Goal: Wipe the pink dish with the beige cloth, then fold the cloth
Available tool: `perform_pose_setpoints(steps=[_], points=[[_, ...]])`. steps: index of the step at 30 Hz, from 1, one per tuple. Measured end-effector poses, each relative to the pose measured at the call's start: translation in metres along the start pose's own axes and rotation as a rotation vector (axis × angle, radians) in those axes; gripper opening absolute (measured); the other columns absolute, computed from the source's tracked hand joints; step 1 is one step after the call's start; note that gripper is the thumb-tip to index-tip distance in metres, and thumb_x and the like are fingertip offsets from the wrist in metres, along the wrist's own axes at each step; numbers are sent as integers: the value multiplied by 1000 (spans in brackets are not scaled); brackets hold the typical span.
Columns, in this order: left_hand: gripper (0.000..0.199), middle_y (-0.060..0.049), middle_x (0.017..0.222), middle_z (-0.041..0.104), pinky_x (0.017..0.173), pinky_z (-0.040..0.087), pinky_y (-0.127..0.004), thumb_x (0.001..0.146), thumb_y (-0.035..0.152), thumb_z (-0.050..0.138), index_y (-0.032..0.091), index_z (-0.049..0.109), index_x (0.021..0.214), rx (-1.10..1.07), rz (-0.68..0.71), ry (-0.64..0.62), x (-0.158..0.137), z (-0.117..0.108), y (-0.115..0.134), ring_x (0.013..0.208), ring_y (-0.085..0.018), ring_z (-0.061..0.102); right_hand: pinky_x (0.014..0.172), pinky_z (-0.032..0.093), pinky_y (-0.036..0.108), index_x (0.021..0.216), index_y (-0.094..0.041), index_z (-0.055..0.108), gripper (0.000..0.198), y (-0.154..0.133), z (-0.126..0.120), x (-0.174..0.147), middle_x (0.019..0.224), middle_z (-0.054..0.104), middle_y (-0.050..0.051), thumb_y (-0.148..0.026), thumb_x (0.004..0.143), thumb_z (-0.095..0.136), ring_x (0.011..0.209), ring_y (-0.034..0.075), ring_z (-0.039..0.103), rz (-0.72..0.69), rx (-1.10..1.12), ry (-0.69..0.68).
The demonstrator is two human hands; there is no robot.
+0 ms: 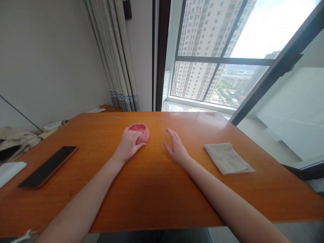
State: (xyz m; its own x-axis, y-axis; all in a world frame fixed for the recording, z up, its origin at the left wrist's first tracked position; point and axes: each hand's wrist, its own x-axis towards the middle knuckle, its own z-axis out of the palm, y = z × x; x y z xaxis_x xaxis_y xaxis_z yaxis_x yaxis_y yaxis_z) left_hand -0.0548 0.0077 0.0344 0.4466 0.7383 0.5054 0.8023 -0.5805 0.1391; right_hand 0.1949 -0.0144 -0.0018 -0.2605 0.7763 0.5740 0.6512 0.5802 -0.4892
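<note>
A small pink ashtray (144, 135) with a faceted wall and a notched rim rests on the wooden table. Around its near left side is my left hand (129, 143), fingers curled over the rim and thumb along the front. The fingertips are partly hidden inside or behind the wall. To the right, apart from the ashtray, my right hand (176, 146) hovers at or just above the tabletop, thumb and fingers spread, holding nothing. A folded pale cloth (226, 158) lies further right of that hand.
The orange-brown table (152, 189) reaches toward a large window (202, 60). On its left lies a dark tablet or phone (49, 167), beside a white object (11, 172). A power strip (53, 125) and fabric (15, 138) sit past the left edge. A grey curtain (118, 57) hangs behind.
</note>
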Motion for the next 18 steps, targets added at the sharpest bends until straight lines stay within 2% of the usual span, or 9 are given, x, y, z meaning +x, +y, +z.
perform_pose_setpoints(steps=[3, 5, 8, 14, 16, 18], points=[[30, -8, 98, 64, 106, 23, -48, 73, 44, 62, 18, 59, 89, 122, -190, 21, -6, -8, -41, 100, -26, 53, 106, 32, 48, 141, -20, 24, 61, 29, -7, 0, 130, 46, 13, -22, 83, 45, 125, 25, 40, 160, -55, 32], [30, -9, 98, 64, 103, 25, -48, 72, 44, 62, 18, 58, 86, 204, -296, 21, -9, -11, -62, 100, -28, 54, 105, 32, 49, 137, -17, 31, 58, 46, -9, -1, 128, 47, 15, -21, 81, 46, 123, 26, 41, 241, -102, 8], [34, -11, 100, 64, 100, 28, -47, 71, 46, 60, 18, 58, 90, 288, -387, -8, -15, -13, -83, 101, -30, 54, 105, 32, 47, 134, -13, 36, 56, 58, -6, -3, 127, 48, 17, -21, 79, 46, 123, 26, 42, 286, -139, -62], [39, -12, 102, 64, 99, 29, -46, 70, 48, 58, 17, 58, 94, 330, -434, -76, -22, -8, -96, 101, -30, 54, 102, 35, 41, 131, -13, 40, 53, 48, -4, -1, 127, 50, 15, -23, 80, 46, 120, 25, 44, 275, -229, -148], [40, -13, 103, 64, 99, 29, -47, 71, 49, 58, 17, 59, 94, 341, -428, -74, -23, -7, -97, 103, -31, 53, 99, 37, 43, 126, -14, 46, 47, 48, -16, 0, 125, 51, 16, -22, 79, 47, 117, 27, 46, 325, -370, -156], [40, -13, 103, 64, 99, 29, -47, 71, 48, 58, 17, 59, 95, 350, -428, -75, -24, -6, -96, 104, -31, 53, 95, 36, 50, 117, -14, 55, 41, 55, -37, -1, 121, 53, 19, -19, 77, 50, 115, 33, 47, 457, -591, -143]])
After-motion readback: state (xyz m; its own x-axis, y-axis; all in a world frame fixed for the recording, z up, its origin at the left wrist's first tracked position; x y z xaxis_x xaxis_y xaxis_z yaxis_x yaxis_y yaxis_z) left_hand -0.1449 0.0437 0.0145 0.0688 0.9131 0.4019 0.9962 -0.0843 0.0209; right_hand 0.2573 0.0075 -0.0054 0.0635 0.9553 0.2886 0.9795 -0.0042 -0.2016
